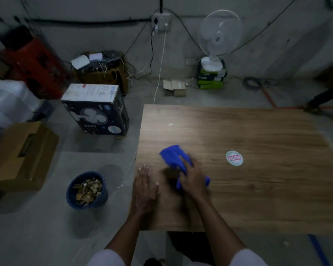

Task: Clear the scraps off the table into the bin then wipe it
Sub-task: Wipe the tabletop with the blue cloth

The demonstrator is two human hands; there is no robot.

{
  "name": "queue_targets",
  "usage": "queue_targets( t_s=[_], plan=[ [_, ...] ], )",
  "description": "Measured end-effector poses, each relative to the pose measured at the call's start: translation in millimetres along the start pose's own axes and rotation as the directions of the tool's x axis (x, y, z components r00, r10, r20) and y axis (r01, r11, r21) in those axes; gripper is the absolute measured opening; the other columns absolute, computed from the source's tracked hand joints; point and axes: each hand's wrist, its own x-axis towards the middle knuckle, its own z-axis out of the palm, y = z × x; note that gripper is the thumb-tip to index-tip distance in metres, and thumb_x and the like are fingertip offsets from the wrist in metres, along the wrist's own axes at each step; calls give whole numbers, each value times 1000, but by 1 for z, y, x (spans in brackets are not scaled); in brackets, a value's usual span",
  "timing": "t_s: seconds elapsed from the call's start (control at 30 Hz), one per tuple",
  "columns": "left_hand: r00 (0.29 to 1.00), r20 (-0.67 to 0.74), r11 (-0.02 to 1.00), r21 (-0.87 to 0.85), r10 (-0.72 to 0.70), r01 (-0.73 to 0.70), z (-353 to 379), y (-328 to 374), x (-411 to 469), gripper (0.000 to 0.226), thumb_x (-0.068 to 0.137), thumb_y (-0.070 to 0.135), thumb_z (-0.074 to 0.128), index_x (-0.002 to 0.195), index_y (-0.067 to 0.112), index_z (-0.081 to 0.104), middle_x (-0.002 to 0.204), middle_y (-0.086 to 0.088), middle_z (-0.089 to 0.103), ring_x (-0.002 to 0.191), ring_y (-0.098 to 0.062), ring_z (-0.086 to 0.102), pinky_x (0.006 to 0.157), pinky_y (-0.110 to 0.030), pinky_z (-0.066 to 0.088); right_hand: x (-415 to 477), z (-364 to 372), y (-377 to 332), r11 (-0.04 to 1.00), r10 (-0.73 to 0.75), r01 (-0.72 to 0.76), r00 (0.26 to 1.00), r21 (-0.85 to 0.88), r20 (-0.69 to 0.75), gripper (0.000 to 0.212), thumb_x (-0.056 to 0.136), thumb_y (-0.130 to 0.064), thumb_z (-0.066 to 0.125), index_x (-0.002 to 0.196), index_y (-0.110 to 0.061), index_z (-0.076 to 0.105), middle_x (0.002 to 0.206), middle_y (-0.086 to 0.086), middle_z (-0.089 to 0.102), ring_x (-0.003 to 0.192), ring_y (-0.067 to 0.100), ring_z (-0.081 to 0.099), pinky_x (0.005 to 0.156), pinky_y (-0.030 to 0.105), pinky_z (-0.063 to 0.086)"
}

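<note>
Nearest, at the bottom edge: two white sleeves point(106, 258), with bare forearms stretched forward over the near edge of the wooden worktop point(258, 189). Left hand point(144, 186) flat on the wood by the near left corner, palm down, fingers straight and close together, thumb out to the right, holding nothing. Right hand point(192, 177) just beside it to the right, blurred, palm down on a blue cloth point(173, 156), fingers stretched forward over it, pressing it to the surface. Blue fabric showing beyond the fingertips and at both sides of the wrist. Farther right on the wood, well apart from the cloth, a round white sticker point(234, 158) with red lettering. Toward the far left edge, one small pale fleck point(170, 124). Down on the grey floor, left of the worktop and near the left hand, a round blue bin point(71, 196), upright, brown scraps point(87, 190) heaped inside. Beyond it, a dark fan carton point(96, 110) with a white top. At the far left, a brown cardboard box point(21, 156). Against the back wall, a white standing fan point(220, 34) on stacked green boxes.
</note>
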Motion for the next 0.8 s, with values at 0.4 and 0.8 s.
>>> queue_targets(
  t_s=[0.4,0.8],
  plan=[
    [998,-51,998,44,45,-42,12,-12,0,77,94,52,45,155,5,38,164,-10,34,153,-21,27,127,-33,13,-3,71,7,966,59,-27,991,-258,117,68,89,-48,37,153,-24,47,163,8,36,151,38,31,122,50,9],
    [990,-138,999,-1,36,-36,20,-22,-20,46,98,38,49,122,3,67,148,-13,55,144,-31,43,125,-29,18,-9,13,44,996,93,-87,955,36,-283,52,89,-30,53,137,-12,63,142,16,60,127,39,57,107,47,42]
  ],
)
